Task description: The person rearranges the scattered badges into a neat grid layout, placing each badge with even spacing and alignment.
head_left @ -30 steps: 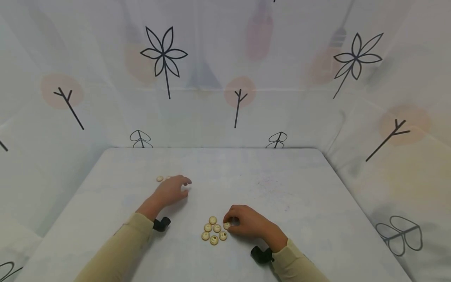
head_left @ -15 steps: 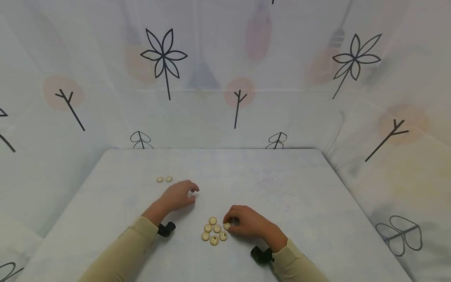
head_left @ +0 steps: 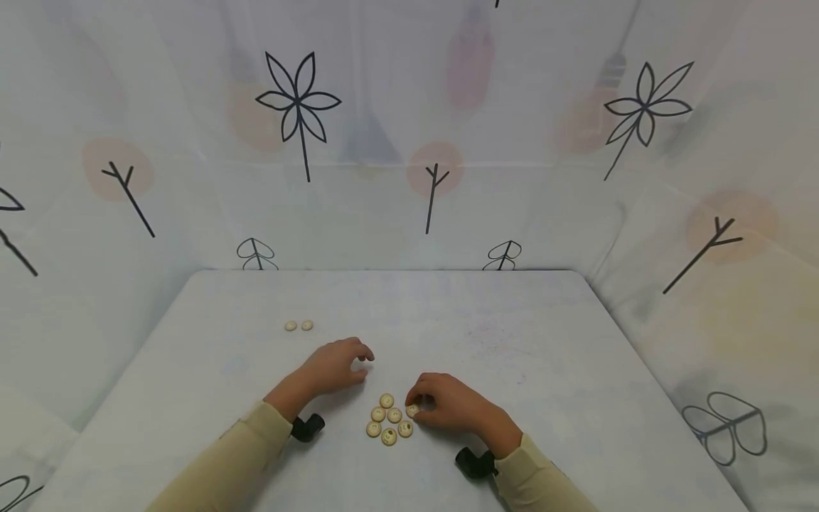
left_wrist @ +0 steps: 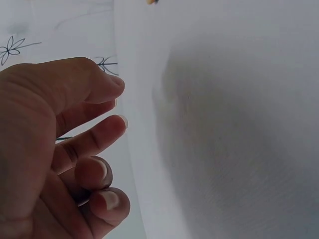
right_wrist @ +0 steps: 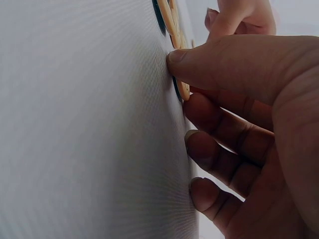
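Note:
My right hand (head_left: 453, 404) pinches a small round pale-wood disc (head_left: 411, 411) between thumb and fingers, flat against the white table. In the right wrist view this disc (right_wrist: 184, 89) shows a tan top and a dark underside. Just left of it lies a cluster of similar discs (head_left: 394, 415) with small dark marks on their faces. Some resemble little faces, but they are too small to read well. My left hand (head_left: 335, 366) hovers above the table, beyond the cluster to the left. Its fingers are loosely bent with nothing between them, as the left wrist view confirms.
Two more pale discs (head_left: 308, 325) lie side by side farther back on the left of the white table (head_left: 544, 355). White cloth with line-drawn plants (head_left: 297, 99) hangs behind and along both sides. Black wrist cameras (head_left: 308, 428) sit under both wrists.
My left hand has moved right and toward me, away from the two far discs, which now both show fully. The right hand has stayed in place on its disc.

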`<state>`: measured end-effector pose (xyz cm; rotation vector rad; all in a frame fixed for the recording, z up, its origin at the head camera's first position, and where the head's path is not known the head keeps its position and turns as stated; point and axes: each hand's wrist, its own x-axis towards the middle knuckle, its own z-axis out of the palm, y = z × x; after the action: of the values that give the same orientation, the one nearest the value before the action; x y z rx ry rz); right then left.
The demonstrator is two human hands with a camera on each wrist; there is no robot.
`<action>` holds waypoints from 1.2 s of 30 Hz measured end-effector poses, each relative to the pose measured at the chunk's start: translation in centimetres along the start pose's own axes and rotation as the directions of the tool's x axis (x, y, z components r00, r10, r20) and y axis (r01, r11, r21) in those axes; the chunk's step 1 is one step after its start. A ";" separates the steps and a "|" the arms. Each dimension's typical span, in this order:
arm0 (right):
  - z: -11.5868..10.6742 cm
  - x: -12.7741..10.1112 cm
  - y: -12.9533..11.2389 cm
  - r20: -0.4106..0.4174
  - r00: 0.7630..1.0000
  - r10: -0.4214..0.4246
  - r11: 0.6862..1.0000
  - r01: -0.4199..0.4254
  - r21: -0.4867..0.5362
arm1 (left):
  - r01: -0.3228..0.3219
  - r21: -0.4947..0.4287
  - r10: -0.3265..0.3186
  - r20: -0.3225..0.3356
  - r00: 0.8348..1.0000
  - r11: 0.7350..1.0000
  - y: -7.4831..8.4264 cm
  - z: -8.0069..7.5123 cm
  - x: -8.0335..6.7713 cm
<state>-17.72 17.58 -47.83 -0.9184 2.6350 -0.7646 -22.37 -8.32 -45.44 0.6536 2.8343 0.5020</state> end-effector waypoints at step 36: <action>0.0 -0.1 0.1 -0.010 0.999 -0.034 0.999 0.034 0.006 | -0.169 0.019 0.166 0.123 0.978 0.985 2.5 1.8 -0.7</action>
<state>-17.69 17.71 -47.86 -0.9628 2.6306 -0.7875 -20.35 -5.99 -46.08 0.9021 2.6916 0.4311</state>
